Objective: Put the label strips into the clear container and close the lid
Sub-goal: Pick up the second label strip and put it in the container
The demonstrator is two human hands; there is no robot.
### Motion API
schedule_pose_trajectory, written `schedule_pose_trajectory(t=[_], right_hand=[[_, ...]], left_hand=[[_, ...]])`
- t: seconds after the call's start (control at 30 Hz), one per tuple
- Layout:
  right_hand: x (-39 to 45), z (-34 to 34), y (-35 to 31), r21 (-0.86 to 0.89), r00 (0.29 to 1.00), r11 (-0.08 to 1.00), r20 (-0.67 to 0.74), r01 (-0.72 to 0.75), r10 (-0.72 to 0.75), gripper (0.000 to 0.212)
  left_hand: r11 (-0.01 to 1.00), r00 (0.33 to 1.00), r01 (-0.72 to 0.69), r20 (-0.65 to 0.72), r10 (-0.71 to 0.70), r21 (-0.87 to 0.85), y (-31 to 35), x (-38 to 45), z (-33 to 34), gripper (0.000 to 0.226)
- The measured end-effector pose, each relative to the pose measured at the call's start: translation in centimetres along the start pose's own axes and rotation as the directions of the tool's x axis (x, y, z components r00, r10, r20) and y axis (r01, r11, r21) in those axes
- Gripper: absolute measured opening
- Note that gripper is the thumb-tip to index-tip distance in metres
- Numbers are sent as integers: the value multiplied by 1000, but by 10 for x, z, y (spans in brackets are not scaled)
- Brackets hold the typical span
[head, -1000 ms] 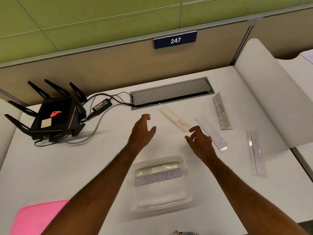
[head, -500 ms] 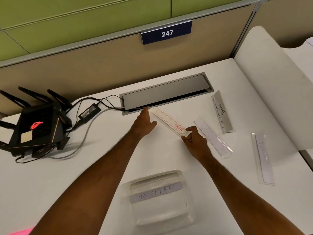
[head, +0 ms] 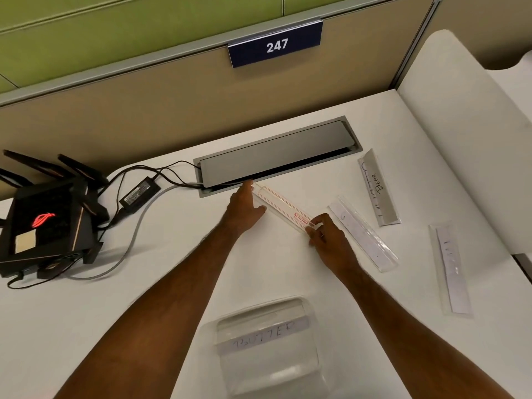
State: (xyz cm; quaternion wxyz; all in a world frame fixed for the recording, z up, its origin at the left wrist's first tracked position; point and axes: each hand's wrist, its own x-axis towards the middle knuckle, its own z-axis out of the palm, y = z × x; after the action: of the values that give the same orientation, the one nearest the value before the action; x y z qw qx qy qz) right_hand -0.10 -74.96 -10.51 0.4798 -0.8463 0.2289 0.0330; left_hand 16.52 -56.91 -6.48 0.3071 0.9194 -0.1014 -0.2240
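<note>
A long clear plastic label strip with red printing [head: 280, 205] is lying flat near the middle of the white tabletop [head: 72, 318], its long axis running diagonally from the grey cable hatch [head: 276, 155] at the back edge toward the right front. Both hands are working its two ends. The left hand [head: 243, 210] is reaching forward, palm down, its fingertips resting at the strip's far end with the fingers together, pressing rather than pinching. The right hand [head: 331, 240] is meeting the near end, thumb and forefinger closing on that tip in a light pinch; whether the strip is already lifted cannot be told. The clear lidded plastic container [head: 270, 344], bearing a handwritten label, is sitting at the front edge, between the forearms, so the strip needs drawing back toward the person. Its lid appears shut, though the blur makes this uncertain. Three other label strips [head: 364, 233] are lying to the right, untouched.
</note>
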Motion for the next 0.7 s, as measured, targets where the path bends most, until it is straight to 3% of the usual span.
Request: schedule_pose_trajectory(t=[0.43,0.7], right_hand=[[-25,-16,-24,61,1000,998,17,24,-25,23],[-54,-30,-56,317,998,949,65,4,-26,16]], left_hand=[[998,998,-58,-30,57,-32,-2,-39,-21,87],[992,985,-124,-119,125,14,-14,-78,-36,87]])
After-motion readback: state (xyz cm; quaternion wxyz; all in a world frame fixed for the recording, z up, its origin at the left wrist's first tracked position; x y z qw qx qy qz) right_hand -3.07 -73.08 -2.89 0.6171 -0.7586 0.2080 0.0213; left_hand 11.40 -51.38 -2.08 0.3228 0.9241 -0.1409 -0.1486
